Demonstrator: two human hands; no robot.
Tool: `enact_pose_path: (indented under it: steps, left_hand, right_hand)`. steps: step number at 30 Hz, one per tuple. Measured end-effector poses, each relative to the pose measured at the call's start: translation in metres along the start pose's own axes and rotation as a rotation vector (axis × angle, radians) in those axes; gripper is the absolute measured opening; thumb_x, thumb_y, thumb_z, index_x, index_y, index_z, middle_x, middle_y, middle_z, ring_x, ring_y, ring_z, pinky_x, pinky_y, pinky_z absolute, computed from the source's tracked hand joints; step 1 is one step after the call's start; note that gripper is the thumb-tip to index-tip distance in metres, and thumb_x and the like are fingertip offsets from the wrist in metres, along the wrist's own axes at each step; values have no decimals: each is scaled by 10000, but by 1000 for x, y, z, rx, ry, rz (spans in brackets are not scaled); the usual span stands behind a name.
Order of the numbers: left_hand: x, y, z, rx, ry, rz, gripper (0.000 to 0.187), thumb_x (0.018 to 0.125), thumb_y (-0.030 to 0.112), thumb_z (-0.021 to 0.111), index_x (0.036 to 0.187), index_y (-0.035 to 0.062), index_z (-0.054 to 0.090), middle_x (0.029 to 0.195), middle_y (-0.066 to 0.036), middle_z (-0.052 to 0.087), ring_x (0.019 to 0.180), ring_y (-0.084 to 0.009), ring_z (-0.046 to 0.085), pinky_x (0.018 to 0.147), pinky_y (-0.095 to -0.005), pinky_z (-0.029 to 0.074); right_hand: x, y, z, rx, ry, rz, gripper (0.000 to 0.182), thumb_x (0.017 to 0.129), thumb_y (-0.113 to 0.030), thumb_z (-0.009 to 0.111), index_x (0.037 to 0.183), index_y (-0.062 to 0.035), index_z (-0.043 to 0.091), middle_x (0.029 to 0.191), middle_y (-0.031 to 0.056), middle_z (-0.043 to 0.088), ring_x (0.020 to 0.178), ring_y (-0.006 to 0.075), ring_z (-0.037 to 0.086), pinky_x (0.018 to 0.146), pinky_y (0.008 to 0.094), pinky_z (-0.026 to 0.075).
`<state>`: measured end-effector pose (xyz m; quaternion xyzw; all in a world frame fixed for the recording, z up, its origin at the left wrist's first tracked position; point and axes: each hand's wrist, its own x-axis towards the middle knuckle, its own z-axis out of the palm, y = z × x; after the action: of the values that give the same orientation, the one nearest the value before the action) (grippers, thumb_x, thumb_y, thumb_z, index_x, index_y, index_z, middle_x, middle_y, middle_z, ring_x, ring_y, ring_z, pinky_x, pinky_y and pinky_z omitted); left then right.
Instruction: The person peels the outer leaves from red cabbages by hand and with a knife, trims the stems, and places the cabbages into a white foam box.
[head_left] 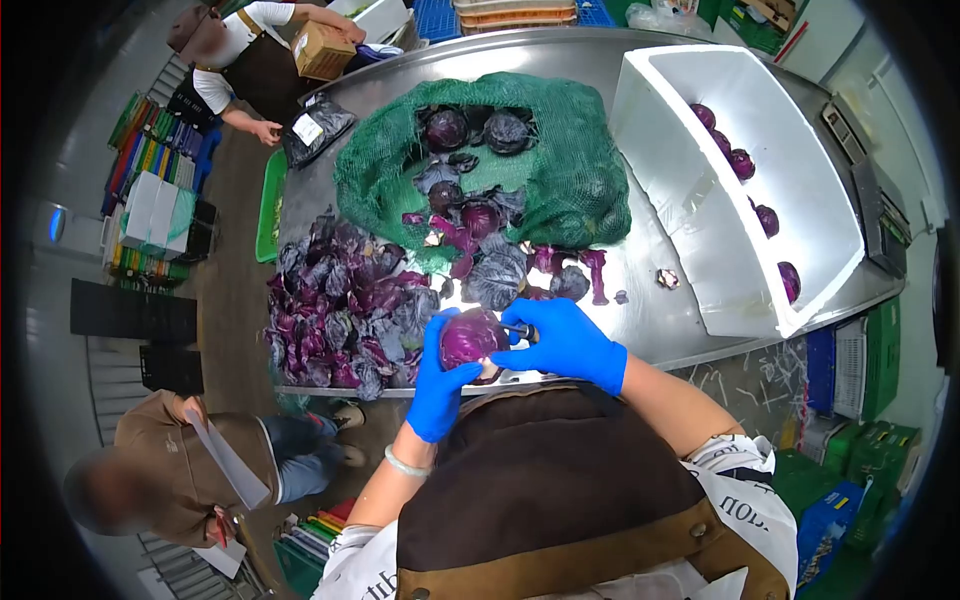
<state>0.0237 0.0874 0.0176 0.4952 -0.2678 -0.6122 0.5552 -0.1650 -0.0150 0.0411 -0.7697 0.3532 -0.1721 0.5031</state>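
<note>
My left hand [436, 384], in a blue glove, is wrapped round a red cabbage [470, 337] near the table's front edge. Its pale stem end faces down toward me. In my blue-gloved right hand [572, 347] is what looks like a small knife with a dark handle [521, 332]; its blade is hidden, and the hand is close against the cabbage's right side. Just beyond lie loose purple leaves [497, 275]. Behind them an open green net bag [590, 170] holds several more cabbages, one of them a dark head [445, 129].
Cut leaves [345, 310] are heaped at the left. A white foam box [690, 240] with several cabbages [740, 163] stands at the right. A stem piece [667, 279] lies beside it. One person [265, 65] holds a carton; another [185, 460] holds papers.
</note>
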Motion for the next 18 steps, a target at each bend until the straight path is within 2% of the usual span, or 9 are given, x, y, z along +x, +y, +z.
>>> enact_pose_path:
  steps: [1, 4, 7, 10, 12, 13, 16, 18]
  left_hand:
    - [-1, -3, -4, 76, 1, 2, 814, 667, 109, 757, 1374, 119, 354, 1258, -91, 483, 1143, -204, 523, 962, -328, 457]
    - [-11, -1, -2, -6, 29, -82, 819, 660, 108, 775, 1365, 108, 359, 1260, -96, 479, 1139, -205, 524, 967, -327, 459]
    - [-13, -7, -5, -41, 7, -96, 776, 698, 142, 760, 1363, 109, 360, 1267, -105, 474, 1156, -226, 524, 984, -350, 456]
    - [-15, -13, -9, -48, 4, -121, 748, 742, 177, 725, 1382, 101, 344, 1287, -113, 477, 1179, -251, 518, 999, -377, 447]
    - [-16, -13, -15, -31, -21, -147, 760, 764, 209, 702, 1413, 104, 320, 1313, -126, 485, 1210, -281, 509, 1025, -405, 428]
    - [-16, -14, -14, -93, -29, -170, 727, 782, 247, 684, 1404, 95, 339, 1318, -132, 488, 1206, -290, 515, 1020, -417, 432]
    - [-14, -13, -12, -312, -14, -247, 655, 832, 358, 626, 1375, 73, 396, 1320, -149, 504, 1182, -314, 539, 979, -447, 464]
    - [-11, -4, -8, -493, 28, -333, 631, 857, 427, 585, 1350, 63, 437, 1305, -160, 525, 1148, -328, 567, 917, -461, 510]
  right_hand:
    - [1, 1, 0, -18, -46, 32, 427, 706, -330, 816, 933, -28, 617, 776, 79, 636, 673, 150, 611, 623, 305, 489]
    - [0, 14, 10, 266, -92, 27, 405, 719, -293, 798, 948, -37, 583, 763, 89, 615, 685, 141, 598, 626, 320, 481]
    - [-1, 21, 17, 318, -115, 31, 376, 726, -243, 773, 957, -40, 557, 770, 86, 610, 690, 132, 589, 632, 321, 482]
    - [0, 26, 27, 241, -107, 87, 305, 738, -207, 742, 908, -32, 561, 769, 70, 616, 697, 135, 595, 640, 319, 484]
    - [1, 35, 34, 145, -56, 29, 267, 750, -188, 718, 911, -27, 578, 784, 64, 629, 704, 125, 595, 649, 305, 484]
    - [2, 37, 35, 97, -32, 0, 249, 757, -178, 707, 912, -25, 586, 792, 60, 636, 708, 121, 596, 653, 297, 484]
    - [5, 34, 29, 294, 0, 88, 196, 792, -147, 682, 938, -28, 631, 826, 52, 663, 730, 111, 609, 667, 277, 485]
    - [9, 41, 22, 397, 113, 78, 206, 810, -171, 683, 989, -71, 673, 832, 67, 689, 659, 161, 622, 634, 320, 497]
